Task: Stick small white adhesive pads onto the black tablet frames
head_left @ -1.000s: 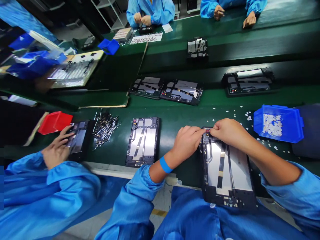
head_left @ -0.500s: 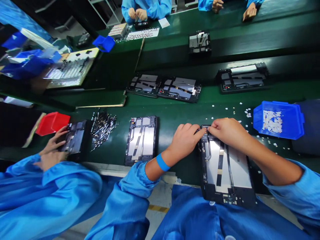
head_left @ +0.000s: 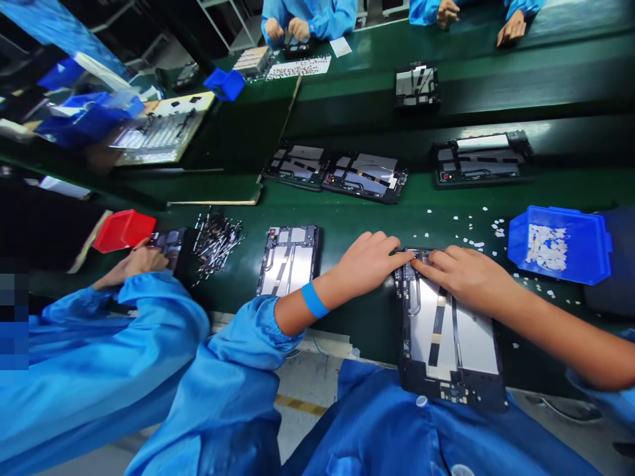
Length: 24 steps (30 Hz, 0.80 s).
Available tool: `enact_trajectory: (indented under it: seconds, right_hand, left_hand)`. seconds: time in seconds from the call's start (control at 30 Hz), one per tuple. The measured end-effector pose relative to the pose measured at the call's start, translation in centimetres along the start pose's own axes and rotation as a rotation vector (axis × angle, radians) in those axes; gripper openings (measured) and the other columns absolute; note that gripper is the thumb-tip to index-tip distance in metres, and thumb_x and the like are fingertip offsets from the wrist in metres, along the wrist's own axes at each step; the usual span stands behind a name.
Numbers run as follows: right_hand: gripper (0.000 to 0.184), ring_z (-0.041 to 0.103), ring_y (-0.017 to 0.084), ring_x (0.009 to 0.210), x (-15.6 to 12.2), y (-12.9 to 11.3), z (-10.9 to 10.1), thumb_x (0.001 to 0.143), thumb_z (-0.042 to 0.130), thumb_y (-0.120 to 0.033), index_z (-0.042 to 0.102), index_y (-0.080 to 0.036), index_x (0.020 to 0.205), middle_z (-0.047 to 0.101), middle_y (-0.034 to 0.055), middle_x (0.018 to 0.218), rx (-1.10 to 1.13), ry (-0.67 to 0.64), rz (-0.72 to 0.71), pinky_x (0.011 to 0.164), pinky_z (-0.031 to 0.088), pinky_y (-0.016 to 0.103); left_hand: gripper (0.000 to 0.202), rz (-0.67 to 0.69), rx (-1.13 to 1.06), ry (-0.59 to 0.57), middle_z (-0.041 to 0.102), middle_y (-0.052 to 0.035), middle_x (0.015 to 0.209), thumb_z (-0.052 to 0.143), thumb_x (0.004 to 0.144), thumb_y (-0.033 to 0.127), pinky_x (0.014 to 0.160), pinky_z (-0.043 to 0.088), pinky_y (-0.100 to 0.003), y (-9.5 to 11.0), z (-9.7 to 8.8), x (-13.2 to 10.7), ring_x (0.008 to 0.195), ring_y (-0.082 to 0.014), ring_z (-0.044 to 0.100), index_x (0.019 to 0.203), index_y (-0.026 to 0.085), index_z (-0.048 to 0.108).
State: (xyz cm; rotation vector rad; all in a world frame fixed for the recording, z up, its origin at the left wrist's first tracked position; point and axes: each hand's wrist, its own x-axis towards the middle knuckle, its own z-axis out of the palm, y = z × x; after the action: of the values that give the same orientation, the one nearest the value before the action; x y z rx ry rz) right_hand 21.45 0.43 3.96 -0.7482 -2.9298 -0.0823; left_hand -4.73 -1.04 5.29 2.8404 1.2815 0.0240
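An opened tablet frame (head_left: 449,337) with silver plates and black flex cables lies on the green bench in front of me, reaching over the near edge. My left hand (head_left: 367,264) rests beside its top left corner, fingers stretched so the tips touch that corner. My right hand (head_left: 461,274) lies flat over the frame's top edge, fingers extended toward the left fingertips. The two hands meet at the corner. Whatever small part may lie under the fingertips is hidden.
A blue bin (head_left: 558,244) of small white pieces sits at right, with loose pieces scattered near it. Another tablet frame (head_left: 289,261) lies to the left, beside a pile of metal parts (head_left: 218,241). A co-worker's hands (head_left: 133,264) work beside a red bin (head_left: 124,230). More frames (head_left: 364,175) lie on the belt behind.
My right hand went from a pinch with raised knuckles to lying flat on the frame's top edge. My left fingers stretched out. The co-worker's hands moved up over their tablet.
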Motion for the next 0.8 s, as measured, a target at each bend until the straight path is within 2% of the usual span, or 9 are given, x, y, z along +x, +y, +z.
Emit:
enact_trajectory:
  seconds: [0.13,0.3,0.43,0.53,0.63,0.73,0.8]
  right_hand:
    - [0.043,0.054,0.024,0.087,-0.3,1.1,1.0,0.1,0.052,-0.011,0.065,-0.02,0.14,0.07,0.0105,0.105,0.058,0.024,-0.028,0.072,0.043,0.035]
    - [0.042,0.059,0.023,0.096,-1.2,1.7,2.9,0.102,0.048,-0.01,0.065,-0.017,0.14,0.072,0.0114,0.114,0.257,0.147,0.057,0.082,0.05,0.034]
    - [0.044,0.058,0.025,0.092,-1.3,1.4,2.9,0.102,0.049,-0.012,0.063,-0.018,0.144,0.071,0.0116,0.112,0.221,0.124,0.059,0.079,0.05,0.036]
    - [0.043,0.057,0.026,0.092,-0.8,1.4,3.0,0.101,0.049,-0.012,0.065,-0.015,0.141,0.071,0.0129,0.11,0.178,0.109,0.041,0.079,0.051,0.037]
    - [0.041,0.059,0.026,0.091,-0.2,1.4,3.3,0.101,0.048,-0.011,0.067,-0.014,0.138,0.072,0.0134,0.109,0.212,0.13,0.044,0.079,0.052,0.038]
    - [0.039,0.063,0.024,0.093,-0.9,0.7,2.4,0.102,0.046,-0.011,0.069,-0.015,0.133,0.074,0.0124,0.109,0.345,0.264,0.131,0.083,0.054,0.039]
    - [0.035,0.067,0.024,0.099,-3.0,-0.3,1.4,0.103,0.047,-0.015,0.072,-0.017,0.128,0.075,0.0117,0.111,0.466,0.419,0.279,0.089,0.055,0.04]
  left_hand:
    - [0.041,0.026,0.03,-0.005,0.067,-0.0102,0.119,0.043,0.108,0.024,0.077,0.038,-0.04,0.1,0.0,-0.3,0.098,-0.026,0.055,0.145,0.027,0.06]
    - [0.041,-0.048,-0.052,-0.028,0.068,-0.0067,0.124,0.042,0.109,0.026,0.081,0.041,-0.038,-0.2,0.1,-0.9,0.1,-0.0235,0.057,0.145,0.03,0.06]
    - [0.04,-0.037,-0.029,-0.038,0.068,-0.0081,0.123,0.043,0.109,0.027,0.081,0.041,-0.038,0.1,-0.2,-0.6,0.101,-0.0237,0.057,0.144,0.029,0.061]
    - [0.04,0.01,0.022,-0.063,0.068,-0.0101,0.121,0.042,0.108,0.025,0.078,0.04,-0.038,0.6,-0.1,-0.4,0.099,-0.0246,0.056,0.144,0.026,0.061]
    - [0.043,-0.003,0.023,-0.097,0.068,-0.011,0.122,0.044,0.106,0.02,0.079,0.041,-0.037,0.6,0.0,-0.3,0.099,-0.0247,0.057,0.147,0.025,0.058]
    - [0.047,-0.022,-0.041,-0.102,0.068,-0.0097,0.126,0.048,0.102,0.017,0.082,0.044,-0.038,0.3,-0.3,-0.1,0.1,-0.0245,0.058,0.146,0.028,0.06]
    - [0.045,-0.008,-0.065,-0.072,0.069,-0.0099,0.128,0.05,0.101,0.017,0.084,0.046,-0.04,-0.1,-0.5,-0.1,0.1,-0.0258,0.06,0.142,0.028,0.064]
